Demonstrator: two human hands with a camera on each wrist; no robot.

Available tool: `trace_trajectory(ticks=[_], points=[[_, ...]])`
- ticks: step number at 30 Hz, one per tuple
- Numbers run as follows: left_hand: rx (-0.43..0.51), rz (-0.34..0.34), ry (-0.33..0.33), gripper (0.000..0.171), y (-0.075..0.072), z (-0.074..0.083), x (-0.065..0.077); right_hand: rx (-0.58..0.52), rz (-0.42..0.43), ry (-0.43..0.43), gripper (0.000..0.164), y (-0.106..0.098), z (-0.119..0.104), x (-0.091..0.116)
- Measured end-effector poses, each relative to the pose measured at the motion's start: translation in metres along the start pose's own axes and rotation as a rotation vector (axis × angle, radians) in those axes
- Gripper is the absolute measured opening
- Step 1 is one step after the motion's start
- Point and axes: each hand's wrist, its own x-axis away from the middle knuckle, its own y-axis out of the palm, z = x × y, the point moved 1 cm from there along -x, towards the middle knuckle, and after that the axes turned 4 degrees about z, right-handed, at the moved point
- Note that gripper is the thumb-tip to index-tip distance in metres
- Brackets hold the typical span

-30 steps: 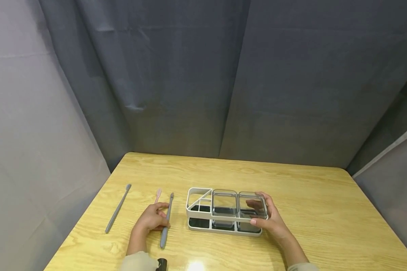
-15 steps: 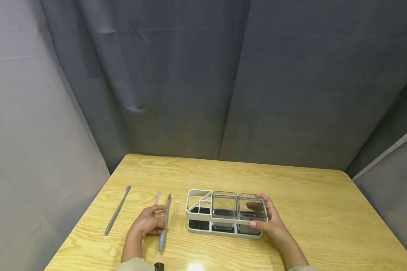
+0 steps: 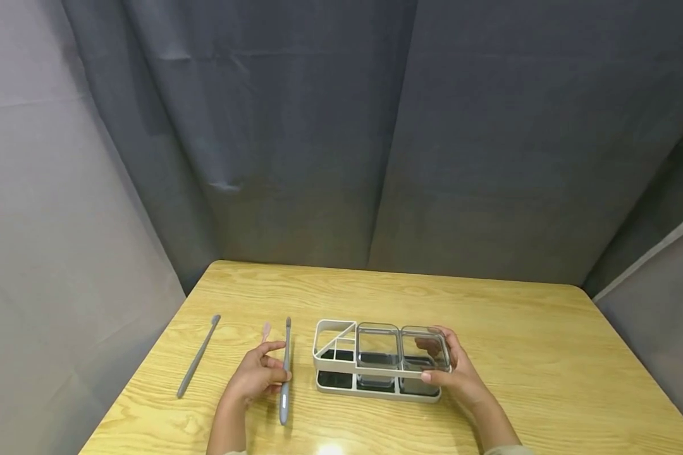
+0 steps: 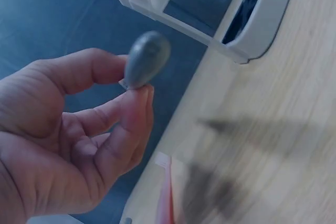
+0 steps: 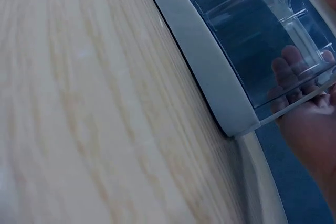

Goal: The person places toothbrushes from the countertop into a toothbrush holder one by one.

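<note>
My left hand (image 3: 256, 379) pinches a grey toothbrush (image 3: 285, 407) between thumb and fingers, its head pointing away from me. In the left wrist view the rounded handle end (image 4: 148, 59) faces the camera, lifted off the table. Just right of it stands a white toothbrush holder (image 3: 334, 365) with an upper frame, divided slots at the left and a base below. Two clear cups (image 3: 378, 341) sit in its frame. At the holder's right end my right hand (image 3: 462, 377) grips the frame around the outer cup, thumb in front and fingers behind, seen through the clear wall.
A pink toothbrush (image 3: 266, 329) lies behind my left hand, partly hidden by it. Farther left, another grey toothbrush (image 3: 198, 357) lies on the wooden table (image 3: 523, 341). Grey curtains (image 3: 296, 158) hang behind the table and at its sides.
The held toothbrush shifts slightly left, then back right, and now points more straight away from me. My right hand and the holder stay in place.
</note>
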Motion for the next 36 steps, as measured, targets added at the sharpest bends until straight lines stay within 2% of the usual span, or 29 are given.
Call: trace_trajectory(ticks=[6,13,23,28,33,36], points=[[0.021,0.022,0.024,0.063,0.006,0.01,0.005,-0.015,-0.018,-0.003,0.084,-0.004,0.0,-0.001],[0.049,0.013,0.047,0.061,0.012,0.019,0.008,0.002,-0.046,-0.034,0.085,-0.004,-0.005,0.0],[0.096,0.042,0.143,0.06,0.033,0.033,0.017,-0.004,-0.033,0.001,0.083,0.0,-0.006,-0.001],[0.117,0.078,0.171,0.061,0.043,0.04,0.018,-0.018,-0.047,0.004,0.083,0.0,-0.005,-0.002],[0.188,0.1,0.203,0.055,0.056,0.046,0.016,-0.02,-0.047,0.008,0.083,-0.001,-0.003,0.0],[0.259,0.181,0.238,0.05,0.062,0.049,0.016,-0.021,-0.054,0.007,0.083,-0.001,-0.002,0.0]])
